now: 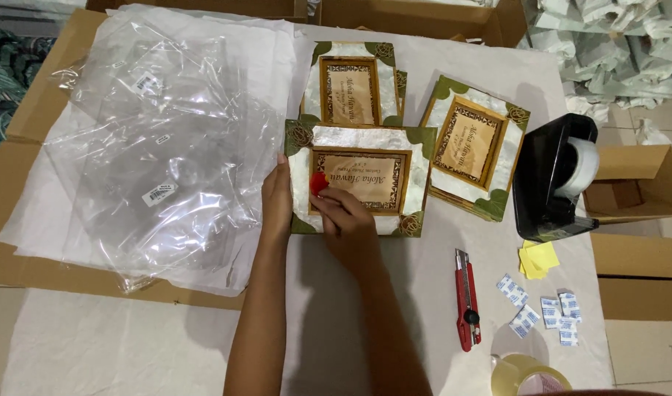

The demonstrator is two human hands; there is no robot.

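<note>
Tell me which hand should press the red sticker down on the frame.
Right. The right hand likely already pinches the red sticker over the frame, while the left hand steadies its left edge.

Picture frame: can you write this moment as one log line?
left hand: steadies picture frame edge | right hand: fingers press red sticker on frame | red cutter: idle

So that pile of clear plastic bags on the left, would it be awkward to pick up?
Probably. The clear plastic bags lie crumpled and overlapping, so they look floppy and would likely sag from a hand. Their glossy sheen suggests they are slippery and may slide off one another. They seem thin and light, so a push would likely bunch them on the white paper rather than move the pile whole.
</note>
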